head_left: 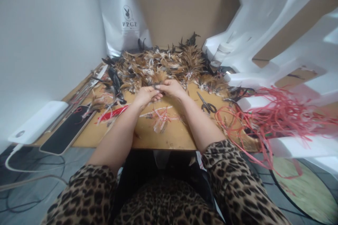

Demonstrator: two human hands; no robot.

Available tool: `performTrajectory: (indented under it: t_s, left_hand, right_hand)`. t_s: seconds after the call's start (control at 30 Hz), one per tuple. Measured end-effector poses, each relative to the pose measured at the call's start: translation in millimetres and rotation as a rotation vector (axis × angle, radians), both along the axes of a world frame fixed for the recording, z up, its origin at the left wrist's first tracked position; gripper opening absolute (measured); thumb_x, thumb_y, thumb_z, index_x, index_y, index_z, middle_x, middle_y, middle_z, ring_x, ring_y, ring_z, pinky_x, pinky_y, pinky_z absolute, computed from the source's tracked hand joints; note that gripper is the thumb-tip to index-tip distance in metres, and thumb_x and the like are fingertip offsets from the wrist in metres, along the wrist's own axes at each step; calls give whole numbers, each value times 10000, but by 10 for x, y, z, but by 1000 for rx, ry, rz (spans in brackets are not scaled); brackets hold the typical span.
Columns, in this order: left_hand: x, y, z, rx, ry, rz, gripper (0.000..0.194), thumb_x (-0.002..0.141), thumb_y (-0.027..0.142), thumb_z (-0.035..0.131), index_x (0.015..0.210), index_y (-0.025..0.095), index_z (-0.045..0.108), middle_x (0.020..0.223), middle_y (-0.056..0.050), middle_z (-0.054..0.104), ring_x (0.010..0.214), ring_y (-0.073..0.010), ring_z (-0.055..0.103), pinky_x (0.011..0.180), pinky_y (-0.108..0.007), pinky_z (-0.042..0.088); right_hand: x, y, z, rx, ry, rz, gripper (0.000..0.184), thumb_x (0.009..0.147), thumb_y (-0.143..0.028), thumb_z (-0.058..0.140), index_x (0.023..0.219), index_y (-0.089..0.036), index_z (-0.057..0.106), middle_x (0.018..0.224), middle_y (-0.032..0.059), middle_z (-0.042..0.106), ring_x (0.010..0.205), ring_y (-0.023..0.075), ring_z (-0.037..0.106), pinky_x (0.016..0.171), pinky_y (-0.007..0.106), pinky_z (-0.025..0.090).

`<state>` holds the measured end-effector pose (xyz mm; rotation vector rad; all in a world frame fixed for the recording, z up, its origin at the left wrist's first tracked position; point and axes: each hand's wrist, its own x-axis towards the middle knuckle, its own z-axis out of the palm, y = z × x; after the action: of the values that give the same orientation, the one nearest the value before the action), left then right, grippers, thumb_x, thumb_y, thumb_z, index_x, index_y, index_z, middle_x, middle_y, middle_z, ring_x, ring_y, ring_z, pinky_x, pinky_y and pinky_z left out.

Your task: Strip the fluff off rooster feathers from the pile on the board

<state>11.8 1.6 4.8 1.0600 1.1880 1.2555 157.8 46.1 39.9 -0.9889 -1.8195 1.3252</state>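
Both my hands meet over the middle of the table (169, 140), in front of a wide heap of brown and black feathers (148, 63). My left hand (148, 95) is closed on the lower end of a small feather bunch (160, 76), its fingers curled below. Coming from the other side, my right hand (171, 88) pinches the same bunch close to the left fingertips. The bunch's fluffy brown tips point away from me. Under my wrists lie loose strips of pinkish string (161, 116). Black-handled scissors (207, 104) rest to the right of my right forearm.
A phone (67, 132) and a white power bank (38, 121) with a cable lie at the left edge. Red plastic strips (285, 116) spill over white foam pieces (293, 146) at right. A silver bag (124, 14) stands behind the feathers.
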Motion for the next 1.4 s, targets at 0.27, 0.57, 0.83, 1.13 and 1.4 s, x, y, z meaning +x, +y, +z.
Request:
performTrajectory:
  t_s: [0.27,0.57,0.83,1.13,1.4]
  left_hand:
    - [4,-24,9,92,182,-111,182,722,234,633,644,73,668,597,-83,661,467,-76,558,496,-187,447]
    - [10,-30,33,44,18,-41,183,657,213,692,790,88,698,729,-94,699,635,-115,648,582,-189,492]
    - [32,-23,52,38,3,48,102,675,158,676,654,58,674,604,-88,662,485,-82,583,520,-181,468]
    - [-57,9,106,4,-222,216,118,683,175,697,670,84,624,621,-46,648,499,-53,564,460,-131,415]
    - [-74,14,90,-2,-295,193,110,698,172,687,690,90,615,633,-41,647,483,-51,558,410,-123,395]
  right_hand:
    - [-11,9,-8,88,-119,-49,384,610,-442,670,501,-156,438,433,-60,418,425,34,303,424,203,208]
    - [2,-6,32,121,-122,-65,372,612,-445,665,499,-144,476,436,-57,407,440,37,284,431,210,192]
    - [-86,7,-63,117,-61,-108,391,611,-448,666,466,-142,471,403,-65,394,405,29,274,419,206,190]
    - [253,416,-202,189,217,-507,239,650,-364,601,714,-139,645,667,17,624,612,118,524,607,250,417]
    - [429,483,-343,610,-327,-594,270,715,-334,608,934,-199,690,982,74,630,977,230,515,898,400,375]
